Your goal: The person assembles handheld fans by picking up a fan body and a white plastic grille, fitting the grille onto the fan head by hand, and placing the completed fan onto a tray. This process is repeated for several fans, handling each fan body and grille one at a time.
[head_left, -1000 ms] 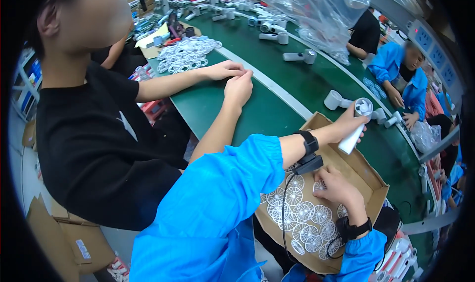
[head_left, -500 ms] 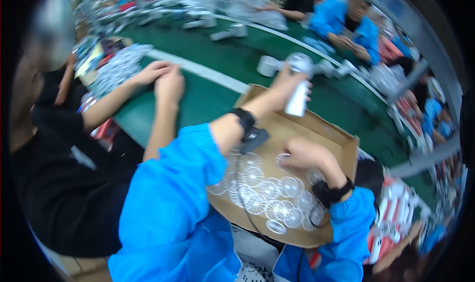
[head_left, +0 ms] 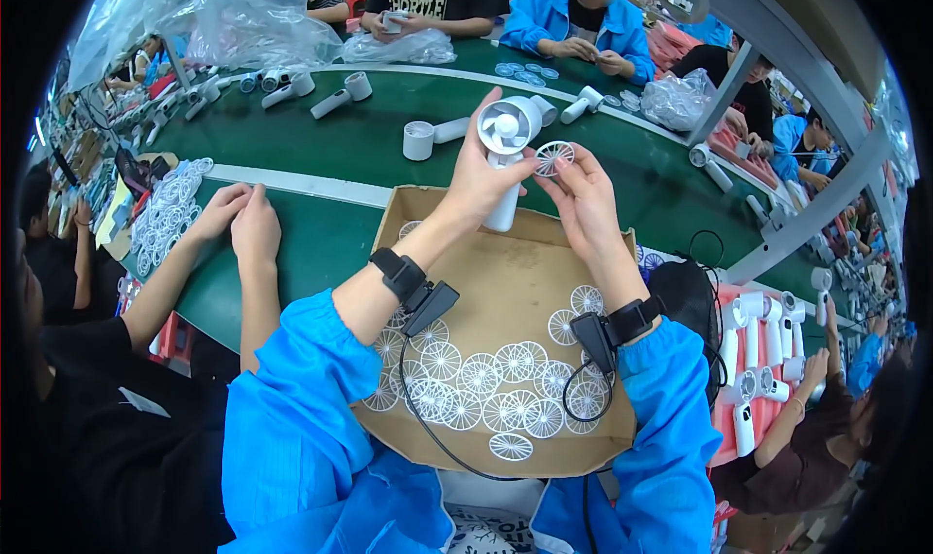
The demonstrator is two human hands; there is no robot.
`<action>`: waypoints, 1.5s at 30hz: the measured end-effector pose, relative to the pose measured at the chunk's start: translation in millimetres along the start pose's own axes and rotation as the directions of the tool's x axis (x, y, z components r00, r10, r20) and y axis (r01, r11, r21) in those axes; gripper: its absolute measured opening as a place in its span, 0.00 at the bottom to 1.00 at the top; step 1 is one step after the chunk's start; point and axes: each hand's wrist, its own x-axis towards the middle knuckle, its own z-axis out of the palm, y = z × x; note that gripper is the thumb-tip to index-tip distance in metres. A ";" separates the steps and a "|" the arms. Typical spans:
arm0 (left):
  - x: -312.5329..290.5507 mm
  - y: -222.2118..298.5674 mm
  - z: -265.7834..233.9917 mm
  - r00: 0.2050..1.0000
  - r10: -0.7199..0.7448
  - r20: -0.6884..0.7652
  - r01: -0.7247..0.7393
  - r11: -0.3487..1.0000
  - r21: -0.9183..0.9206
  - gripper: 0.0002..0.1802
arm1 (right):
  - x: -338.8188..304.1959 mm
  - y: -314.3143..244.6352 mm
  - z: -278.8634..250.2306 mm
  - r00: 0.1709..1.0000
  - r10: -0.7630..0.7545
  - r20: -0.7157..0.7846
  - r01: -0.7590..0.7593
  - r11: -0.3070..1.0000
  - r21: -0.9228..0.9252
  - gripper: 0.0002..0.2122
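Observation:
My left hand [head_left: 466,187] is wrapped round a white handheld fan [head_left: 510,126], its open round head showing the blades toward me and its handle pointing down. Pinched in the fingers of my right hand [head_left: 589,202] is a round white spoked grille [head_left: 555,159]. It sits tilted just right of the fan head, apart from it, close to my left thumb. Below both hands lies a shallow cardboard box [head_left: 505,282]. Many loose spoked grilles [head_left: 481,375] cover its near part, some overlapping.
A green conveyor belt [head_left: 321,151] crosses beyond the box, bearing more white fans [head_left: 418,140]. A co-worker's clasped hands [head_left: 248,219] rest at left beside a heap of white rings [head_left: 165,214]. A pink tray of fans [head_left: 758,360] stands right; a metal post [head_left: 807,224] rises there.
My right hand has risen from inside the box to beside the fan, bringing up a grille. The fan, still in my left hand, now shows its open head more clearly.

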 end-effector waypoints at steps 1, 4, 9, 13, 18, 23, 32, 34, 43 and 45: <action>-0.4 1.9 0.9 0.999 0.030 -0.022 -0.030 1.000 -0.004 0.50 | 0.2 -0.2 -0.3 1.000 0.004 0.018 -0.004 1.000 0.003 0.10; -0.6 3.2 1.0 0.997 0.069 -0.032 -0.069 0.998 0.005 0.49 | 1.3 1.1 -1.5 0.999 0.012 0.049 -0.012 1.000 0.013 0.09; 1.6 3.6 2.2 0.996 0.085 -0.024 -0.085 0.996 0.025 0.48 | 0.7 -3.6 -4.1 0.994 0.054 0.091 -0.054 0.999 -0.002 0.12; 3.2 4.0 -7.4 1.000 0.009 0.005 -0.009 0.999 0.036 0.47 | -2.6 -14.7 -4.4 0.972 0.177 0.157 -0.180 0.984 0.008 0.15; 6.3 -1.5 -13.8 0.997 0.030 0.075 -0.031 0.999 0.010 0.44 | -3.5 -15.9 -2.9 0.935 0.238 0.263 -0.256 0.966 0.036 0.16; 5.2 -9.1 -3.5 0.990 -0.141 -0.017 0.141 0.990 0.004 0.43 | -4.4 -10.1 6.8 0.991 -0.069 0.118 0.107 0.928 -0.356 0.15; -8.8 -10.1 11.7 0.976 -0.187 0.108 0.150 0.948 0.282 0.38 | -11.1 -8.1 12.7 0.697 -0.589 0.409 0.509 0.005 -0.861 0.15; -9.9 -9.0 11.3 0.989 -0.108 0.100 0.068 0.937 0.341 0.38 | -11.1 -8.2 13.3 0.683 -0.597 0.420 0.519 -0.006 -0.854 0.16; -12.1 -4.2 15.7 0.989 -0.112 0.092 0.067 0.914 0.399 0.39 | -12.9 -10.6 14.6 0.680 -0.597 0.426 0.529 -0.004 -0.849 0.15; -11.8 -6.4 15.2 0.990 -0.108 0.093 0.060 0.910 0.410 0.39 | -12.7 -9.8 14.5 0.677 -0.597 0.430 0.529 -0.012 -0.849 0.15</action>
